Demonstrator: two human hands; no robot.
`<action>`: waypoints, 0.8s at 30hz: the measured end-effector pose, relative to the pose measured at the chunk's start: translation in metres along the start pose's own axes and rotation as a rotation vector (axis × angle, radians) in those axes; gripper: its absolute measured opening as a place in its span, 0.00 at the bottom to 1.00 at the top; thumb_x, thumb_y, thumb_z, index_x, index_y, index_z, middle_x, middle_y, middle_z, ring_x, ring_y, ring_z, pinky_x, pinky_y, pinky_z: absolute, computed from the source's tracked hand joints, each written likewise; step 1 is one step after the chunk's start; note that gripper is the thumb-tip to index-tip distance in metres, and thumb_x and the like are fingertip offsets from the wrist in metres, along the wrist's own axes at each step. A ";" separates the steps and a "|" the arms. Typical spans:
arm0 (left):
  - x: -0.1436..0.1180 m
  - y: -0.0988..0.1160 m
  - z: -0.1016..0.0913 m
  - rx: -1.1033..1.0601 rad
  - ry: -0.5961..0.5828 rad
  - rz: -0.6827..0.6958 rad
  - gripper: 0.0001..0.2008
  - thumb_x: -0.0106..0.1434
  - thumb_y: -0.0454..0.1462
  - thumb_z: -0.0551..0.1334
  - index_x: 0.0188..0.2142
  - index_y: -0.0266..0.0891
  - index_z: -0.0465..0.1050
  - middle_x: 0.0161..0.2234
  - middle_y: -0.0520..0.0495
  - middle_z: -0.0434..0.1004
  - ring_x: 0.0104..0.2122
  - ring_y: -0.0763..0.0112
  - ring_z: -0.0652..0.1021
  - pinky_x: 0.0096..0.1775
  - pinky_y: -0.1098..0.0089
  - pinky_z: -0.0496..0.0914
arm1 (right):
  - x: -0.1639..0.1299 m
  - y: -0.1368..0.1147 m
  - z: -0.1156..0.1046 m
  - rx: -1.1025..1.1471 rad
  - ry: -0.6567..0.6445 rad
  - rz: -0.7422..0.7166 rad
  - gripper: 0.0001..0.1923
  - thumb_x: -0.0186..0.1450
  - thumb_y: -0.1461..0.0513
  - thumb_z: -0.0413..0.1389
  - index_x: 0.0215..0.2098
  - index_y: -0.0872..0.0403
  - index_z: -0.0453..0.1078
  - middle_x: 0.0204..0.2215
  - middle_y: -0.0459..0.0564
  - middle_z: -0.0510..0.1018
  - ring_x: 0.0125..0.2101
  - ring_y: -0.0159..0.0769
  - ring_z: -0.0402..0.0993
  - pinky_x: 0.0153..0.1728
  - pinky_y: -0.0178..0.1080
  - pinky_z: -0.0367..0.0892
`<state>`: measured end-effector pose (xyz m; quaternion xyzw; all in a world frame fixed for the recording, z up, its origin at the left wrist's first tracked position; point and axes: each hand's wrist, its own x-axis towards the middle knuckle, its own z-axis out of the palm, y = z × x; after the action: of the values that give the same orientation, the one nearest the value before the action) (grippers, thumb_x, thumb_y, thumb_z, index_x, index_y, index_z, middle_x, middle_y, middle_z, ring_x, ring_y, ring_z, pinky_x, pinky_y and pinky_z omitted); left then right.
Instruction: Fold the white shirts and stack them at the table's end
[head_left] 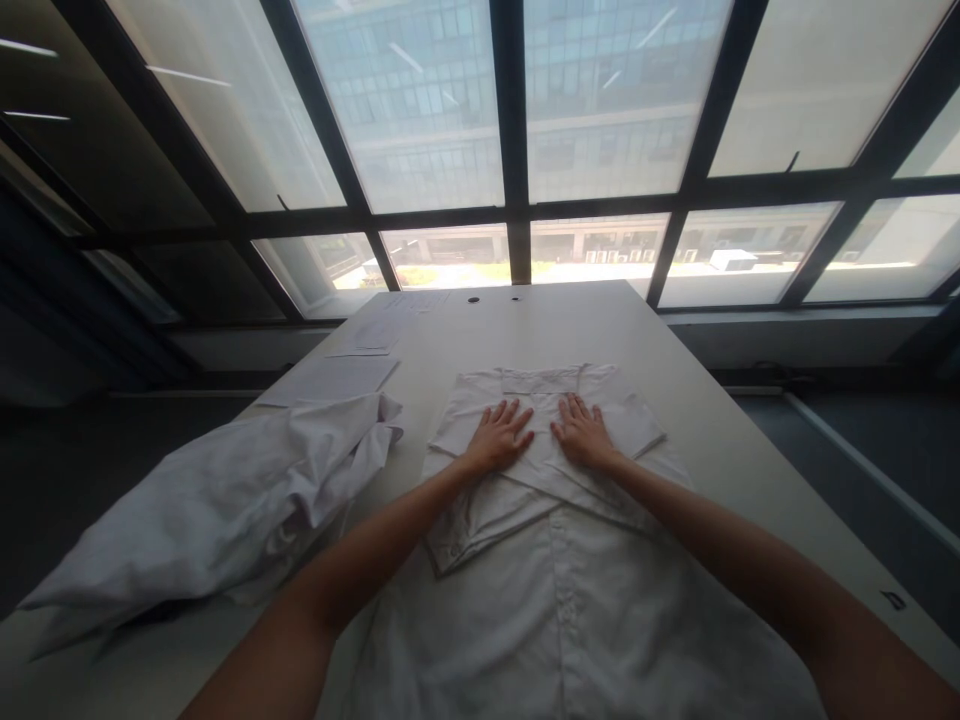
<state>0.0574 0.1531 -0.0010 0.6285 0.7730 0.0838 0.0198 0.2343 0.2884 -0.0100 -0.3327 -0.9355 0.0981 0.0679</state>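
Observation:
A white shirt (555, 590) lies flat on the pale table (705, 400), collar at the far end and both sleeves folded in across the body. My left hand (501, 434) rests palm down on the folded left sleeve, fingers spread. My right hand (582, 430) lies flat beside it on the right sleeve, fingers also apart. The two hands are close together near the shirt's upper middle, pressing the cloth and gripping nothing.
A crumpled heap of white garments (225, 500) sits at the left of the table. Sheets of paper (330, 380) lie beyond it. Two small dark round things (474, 298) sit by the far edge. Large windows stand behind the table.

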 end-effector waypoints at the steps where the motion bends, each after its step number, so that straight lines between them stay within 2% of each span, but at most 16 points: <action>1: 0.007 -0.002 0.000 0.002 -0.002 -0.005 0.31 0.73 0.56 0.46 0.71 0.52 0.54 0.73 0.45 0.46 0.72 0.50 0.49 0.68 0.45 0.44 | 0.007 0.002 -0.001 0.001 -0.001 0.000 0.35 0.75 0.50 0.38 0.74 0.59 0.47 0.74 0.60 0.44 0.72 0.46 0.37 0.68 0.59 0.36; 7: 0.040 -0.008 -0.002 0.003 -0.012 -0.045 0.31 0.73 0.56 0.46 0.71 0.53 0.54 0.73 0.46 0.47 0.71 0.50 0.50 0.68 0.45 0.45 | 0.043 0.016 -0.005 0.002 -0.017 -0.004 0.35 0.74 0.50 0.39 0.74 0.60 0.46 0.74 0.59 0.44 0.72 0.46 0.38 0.68 0.58 0.37; 10: 0.046 -0.008 -0.002 -0.005 -0.014 -0.063 0.31 0.73 0.56 0.46 0.71 0.52 0.54 0.73 0.45 0.47 0.71 0.49 0.50 0.67 0.44 0.45 | 0.047 0.015 -0.011 -0.002 0.032 -0.010 0.35 0.74 0.52 0.42 0.73 0.61 0.49 0.73 0.61 0.49 0.71 0.47 0.42 0.68 0.57 0.39; 13: 0.047 -0.007 -0.003 0.007 -0.020 -0.064 0.32 0.73 0.56 0.45 0.72 0.51 0.53 0.74 0.44 0.46 0.72 0.49 0.49 0.67 0.44 0.45 | 0.036 0.002 -0.014 -0.043 0.188 0.058 0.31 0.73 0.57 0.43 0.70 0.64 0.56 0.70 0.66 0.56 0.70 0.49 0.46 0.68 0.55 0.37; 15: 0.047 -0.006 -0.003 0.028 -0.032 -0.080 0.32 0.73 0.56 0.44 0.72 0.52 0.52 0.74 0.45 0.45 0.72 0.48 0.48 0.67 0.43 0.44 | 0.022 -0.013 -0.013 -0.069 0.251 0.125 0.30 0.72 0.61 0.42 0.69 0.65 0.57 0.70 0.68 0.56 0.71 0.51 0.44 0.68 0.57 0.35; 19: 0.046 -0.003 -0.005 0.049 -0.047 -0.129 0.32 0.73 0.58 0.42 0.72 0.55 0.50 0.74 0.48 0.43 0.72 0.46 0.45 0.66 0.40 0.42 | -0.008 -0.045 -0.003 -0.030 0.172 0.283 0.34 0.73 0.55 0.42 0.71 0.66 0.52 0.72 0.69 0.47 0.71 0.58 0.37 0.65 0.64 0.37; 21: 0.046 -0.001 -0.006 0.049 -0.047 -0.156 0.32 0.72 0.58 0.43 0.72 0.56 0.50 0.74 0.49 0.42 0.72 0.47 0.45 0.66 0.39 0.42 | -0.019 -0.053 0.001 0.000 0.130 0.322 0.37 0.73 0.51 0.42 0.72 0.67 0.50 0.72 0.70 0.46 0.71 0.59 0.36 0.65 0.64 0.37; 24: 0.043 0.002 -0.006 0.052 -0.041 -0.197 0.33 0.72 0.58 0.43 0.72 0.56 0.50 0.74 0.49 0.43 0.72 0.47 0.45 0.66 0.40 0.42 | -0.025 -0.052 0.003 0.017 0.102 0.313 0.40 0.73 0.48 0.41 0.72 0.68 0.48 0.72 0.71 0.45 0.72 0.57 0.36 0.67 0.59 0.33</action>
<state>0.0496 0.1952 0.0090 0.5512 0.8325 0.0485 0.0274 0.2217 0.2329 -0.0023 -0.4781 -0.8667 0.0985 0.1022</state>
